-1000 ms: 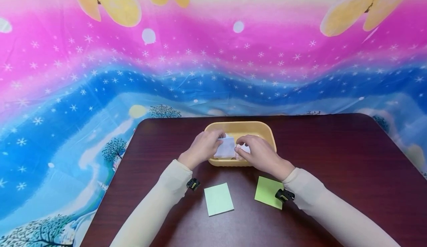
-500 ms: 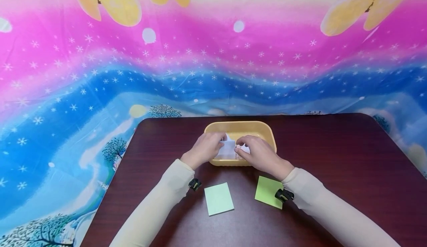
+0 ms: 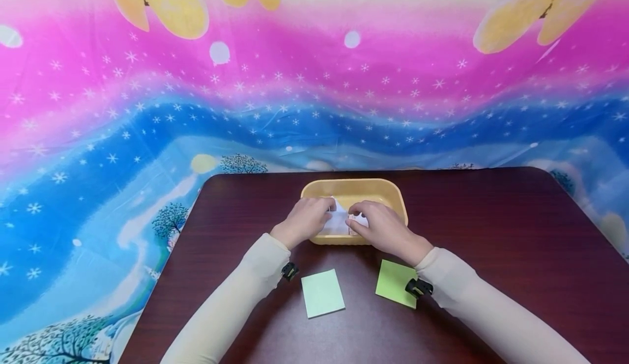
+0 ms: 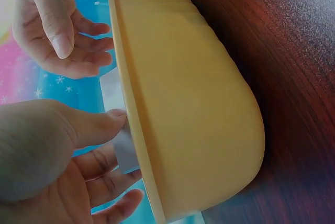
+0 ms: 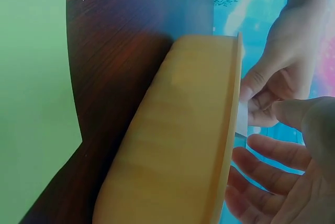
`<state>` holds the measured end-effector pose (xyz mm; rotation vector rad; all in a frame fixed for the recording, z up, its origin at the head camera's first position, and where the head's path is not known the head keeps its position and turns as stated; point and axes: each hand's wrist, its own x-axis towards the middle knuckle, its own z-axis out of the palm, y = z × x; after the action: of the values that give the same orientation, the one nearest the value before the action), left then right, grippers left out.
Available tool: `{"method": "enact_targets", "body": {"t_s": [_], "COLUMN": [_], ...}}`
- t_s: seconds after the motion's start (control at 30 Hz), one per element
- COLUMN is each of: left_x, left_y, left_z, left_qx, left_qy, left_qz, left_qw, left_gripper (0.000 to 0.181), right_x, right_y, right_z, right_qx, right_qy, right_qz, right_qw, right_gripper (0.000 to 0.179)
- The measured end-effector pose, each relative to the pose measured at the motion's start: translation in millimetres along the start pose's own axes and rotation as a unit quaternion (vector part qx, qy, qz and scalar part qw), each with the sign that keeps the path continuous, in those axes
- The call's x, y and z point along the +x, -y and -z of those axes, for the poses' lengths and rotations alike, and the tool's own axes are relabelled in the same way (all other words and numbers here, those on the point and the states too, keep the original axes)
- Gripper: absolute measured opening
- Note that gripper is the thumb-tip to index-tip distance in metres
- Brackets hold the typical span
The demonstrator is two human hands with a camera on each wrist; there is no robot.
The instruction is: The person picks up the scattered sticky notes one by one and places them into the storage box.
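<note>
In the head view a yellow plastic tub stands near the far edge of the table. Over its left part my left hand pinches a flat white paper-like piece between thumb and fingers. The left wrist view has the thumb on the near face of the white piece, which stands partly above the rim. My right hand hovers over the tub's right side, fingers loosely bent, with nothing between them in the right wrist view. Beside those fingertips shows a white item with red print, partly hidden by the hand.
A pale green sticky-note pad lies on the dark red-brown table in front of the tub. To its right is a brighter green pad, partly under the right wrist. A patterned cloth hangs behind the table.
My left hand has shifted slightly right, and the white piece has sunk a little lower into the tub. The right hand has hardly moved.
</note>
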<state>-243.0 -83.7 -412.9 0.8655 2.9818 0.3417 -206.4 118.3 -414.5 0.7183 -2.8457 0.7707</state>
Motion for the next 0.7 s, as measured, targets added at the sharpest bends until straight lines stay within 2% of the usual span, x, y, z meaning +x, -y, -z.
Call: {"method": "enact_targets", "body": {"t_s": [0.23,0.5,0.7], "left_x": [1.4,0.3,-0.3], "left_y": [0.4,0.0,0.7], "left_z": [-0.3,-0.1,1.6], "left_qx": [0.013,-0.014,-0.016], "left_qy": [-0.001,0.016,0.015], "left_qz": [-0.004,0.012,0.013], "left_qw": [0.9999,0.9997,0.9997], "left_gripper": [0.012,0.032,0.040], "right_x": [1.1,1.4,3.0], "right_y": [-0.4,-0.4,0.9], "right_z": [-0.2,0.4,2.1], "right_qx": [0.006,0.009,0.008], "right_qy": [0.007,0.010,0.014], "right_qz": [-0.003,-0.003,-0.006], "right_qw": [1.0000,0.9999,0.9999], "right_gripper": [0.023,0.024,0.026]}}
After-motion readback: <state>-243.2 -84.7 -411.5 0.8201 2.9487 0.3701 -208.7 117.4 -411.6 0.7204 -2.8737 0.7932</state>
